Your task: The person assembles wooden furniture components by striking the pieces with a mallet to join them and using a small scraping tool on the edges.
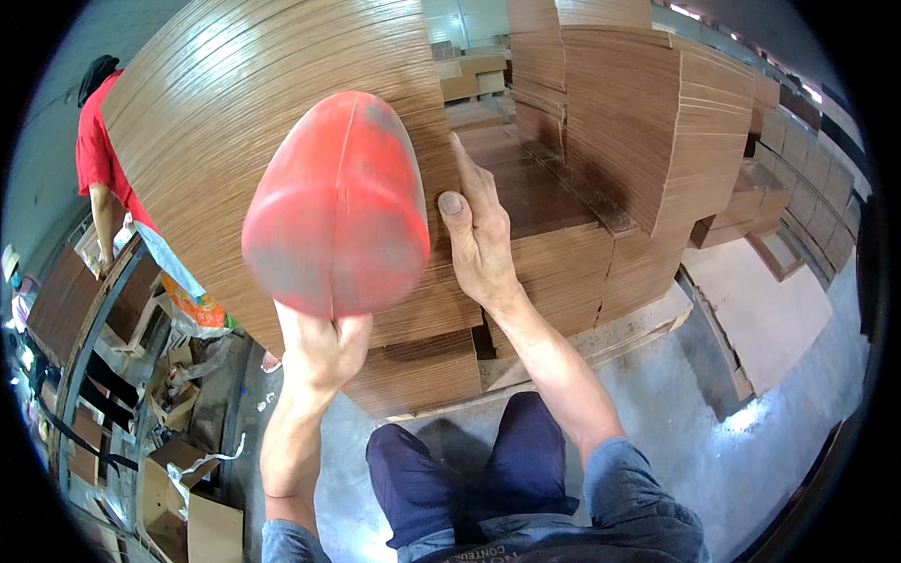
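Looking down now, we find the left hand (324, 352) curled closed beneath a red rounded moulded piece (338, 206) (a seam runs down its middle, grey scuffs mark it, and it may be a mallet head, though no handle shows). The fingertips are out of sight, so we cannot tell how tight that hold is. We'd judge it is gripped from underneath to keep its broad body clear of the fingers.

Over to the right hand (486, 239): open and nearly flat, thumb raised, fingers straight, gripping nothing. It lies along the right edge of the tall wood-toned stack (188, 141), and we'd say the palm is there to steady or square that edge; actual contact is hard to confirm.

So where's our red piece? Right above the left hand, to the left of the right hand and apart from it, in front of the stack's face. Whether it touches the stack, we cannot tell.

Beyond the right hand, more brown stacked boards (619, 131) stand on a pale pallet (648, 324), presumably to stay off the floor. Far left, a co-worker in a red shirt (96, 141) stands beside the stack.
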`<state>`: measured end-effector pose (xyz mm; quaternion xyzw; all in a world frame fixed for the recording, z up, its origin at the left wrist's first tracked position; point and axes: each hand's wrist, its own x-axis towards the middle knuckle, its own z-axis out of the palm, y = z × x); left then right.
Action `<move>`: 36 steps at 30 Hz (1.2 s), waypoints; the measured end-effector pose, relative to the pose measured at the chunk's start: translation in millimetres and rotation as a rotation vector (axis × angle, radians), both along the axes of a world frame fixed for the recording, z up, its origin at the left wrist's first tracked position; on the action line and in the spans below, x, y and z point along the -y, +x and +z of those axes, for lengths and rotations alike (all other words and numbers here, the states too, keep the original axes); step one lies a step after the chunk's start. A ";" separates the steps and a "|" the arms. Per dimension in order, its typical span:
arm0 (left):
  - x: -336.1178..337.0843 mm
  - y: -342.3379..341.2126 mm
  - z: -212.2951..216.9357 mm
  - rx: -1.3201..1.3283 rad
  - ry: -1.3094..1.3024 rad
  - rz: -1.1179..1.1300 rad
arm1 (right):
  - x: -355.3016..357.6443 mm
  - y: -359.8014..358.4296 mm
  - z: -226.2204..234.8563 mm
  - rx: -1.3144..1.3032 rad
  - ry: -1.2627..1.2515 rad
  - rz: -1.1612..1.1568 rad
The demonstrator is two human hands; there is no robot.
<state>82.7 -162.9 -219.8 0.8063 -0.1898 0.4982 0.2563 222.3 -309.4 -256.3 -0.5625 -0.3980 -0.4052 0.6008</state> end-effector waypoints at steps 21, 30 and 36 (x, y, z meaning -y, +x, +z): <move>-16.5 -0.3 -66.1 -0.316 -0.011 0.058 | 0.2 6.6 -62.0 -0.005 0.047 0.070; -1.5 -10.8 -90.9 -0.220 0.079 0.063 | -2.9 10.4 -68.0 0.046 0.048 0.061; -9.3 -10.3 -101.9 -0.531 0.019 0.093 | 2.0 13.1 -67.2 0.064 0.084 0.068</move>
